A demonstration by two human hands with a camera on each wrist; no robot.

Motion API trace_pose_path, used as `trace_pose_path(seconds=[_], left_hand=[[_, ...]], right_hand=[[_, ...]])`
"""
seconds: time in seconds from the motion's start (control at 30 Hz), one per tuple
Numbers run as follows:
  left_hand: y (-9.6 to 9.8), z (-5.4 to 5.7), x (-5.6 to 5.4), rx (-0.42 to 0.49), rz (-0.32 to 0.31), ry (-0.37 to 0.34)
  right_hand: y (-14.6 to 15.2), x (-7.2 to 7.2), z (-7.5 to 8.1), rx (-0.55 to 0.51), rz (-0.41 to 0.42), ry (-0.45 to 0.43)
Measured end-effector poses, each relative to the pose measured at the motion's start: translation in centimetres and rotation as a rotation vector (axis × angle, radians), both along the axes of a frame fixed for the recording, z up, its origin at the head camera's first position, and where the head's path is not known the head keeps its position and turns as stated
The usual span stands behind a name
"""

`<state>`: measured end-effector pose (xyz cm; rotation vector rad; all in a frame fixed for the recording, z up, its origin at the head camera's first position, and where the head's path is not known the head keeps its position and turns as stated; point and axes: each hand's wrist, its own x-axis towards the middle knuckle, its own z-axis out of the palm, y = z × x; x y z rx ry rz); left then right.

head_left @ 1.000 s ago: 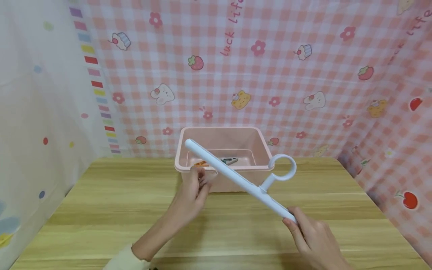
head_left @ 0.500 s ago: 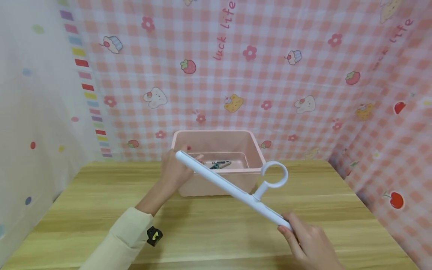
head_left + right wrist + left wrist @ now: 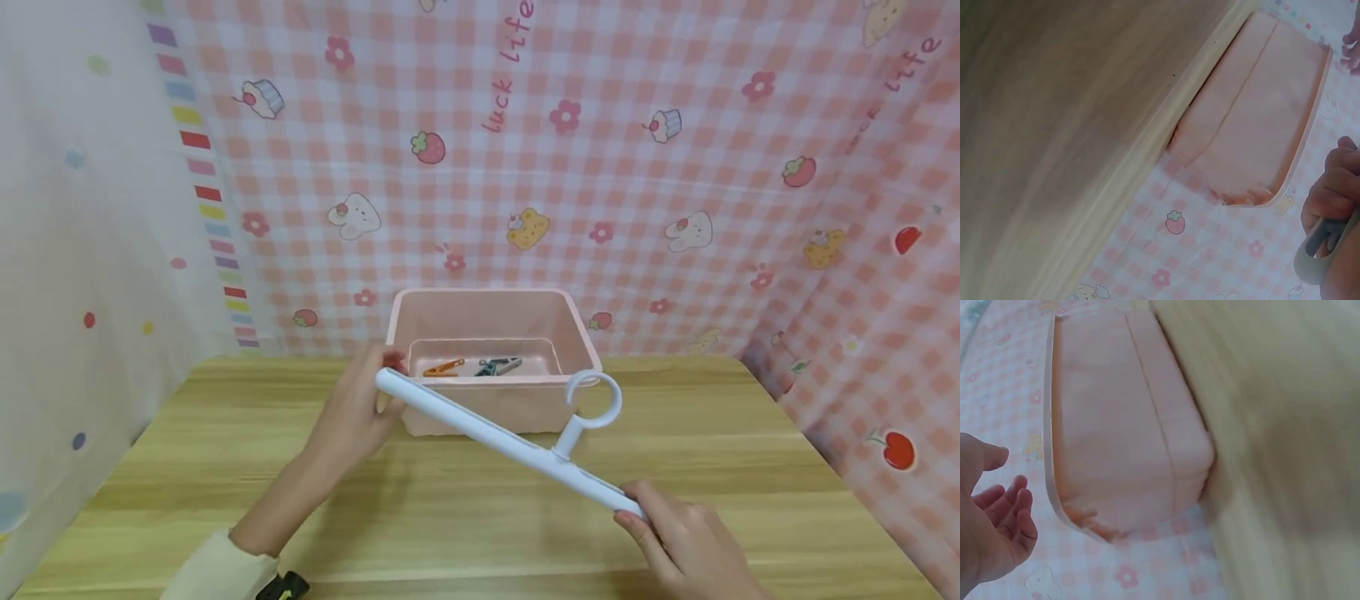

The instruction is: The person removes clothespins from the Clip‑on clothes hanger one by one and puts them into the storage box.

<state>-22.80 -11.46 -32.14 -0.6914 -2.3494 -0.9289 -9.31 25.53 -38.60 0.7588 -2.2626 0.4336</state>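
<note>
A pale blue-white clothes hanger (image 3: pixel 480 427), a straight bar with a round open hook, slants across the head view. My right hand (image 3: pixel 686 533) grips its right end between thumb and fingers; the right wrist view shows that hanger end (image 3: pixel 1313 265) in the hand. At the bar's left end, my left hand (image 3: pixel 352 408) is partly hidden behind it. Thumb and fingers stand apart with nothing between them in the left wrist view (image 3: pixel 994 512). Beyond the hanger, a pink bin (image 3: pixel 487 406) holds an orange clothespin (image 3: pixel 444 367) and green-and-grey clothespins (image 3: pixel 498 367).
The bin stands on a wood-grain table (image 3: pixel 480 533), near its back edge. Pink checked cloth (image 3: pixel 480 183) hangs behind and to the right, white dotted cloth (image 3: pixel 90 250) to the left. A black device (image 3: pixel 283 587) sits by the left sleeve.
My left hand has gone from the bin's front to its left rim, then back toward the hanger's left end. The hanger's left end has dipped. The orange clothespin now shows more fully.
</note>
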Motion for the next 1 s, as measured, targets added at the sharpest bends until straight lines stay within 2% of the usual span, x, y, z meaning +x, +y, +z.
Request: trace_pose_path(seconds=[0.07, 0.17, 0.33, 0.5, 0.67, 0.9, 1.0], left_hand=[[-0.7, -0.6, 0.9, -0.004, 0.007, 0.028], [-1.7, -1.4, 1.7, -0.004, 0.044, 0.043], [-3.4, -2.8, 1.9, 0.017, 0.097, 0.059], [-4.4, -3.9, 2.1, 0.019, 0.101, 0.08], [-4.6, -4.8, 2.7, 0.011, 0.091, 0.056], [-4.3, -5.3, 3.3, 0.026, 0.07, 0.01], [-4.2, -5.4, 3.4, 0.022, 0.071, -0.014]], right_hand=[[0.1, -0.2, -0.2, 0.01, 0.019, -0.003], [0.4, -0.4, -0.3, 0.023, 0.035, -0.009], [0.7, -0.7, -0.4, 0.072, 0.06, -0.049], [0.6, -1.0, -0.3, 0.124, 0.09, -0.149], [0.3, -1.3, -0.2, 0.189, 0.095, -0.252], [0.4, -2.2, -0.5, 0.317, 0.132, -0.284], [0.4, -2.5, -0.7, 0.339, 0.153, -0.323]])
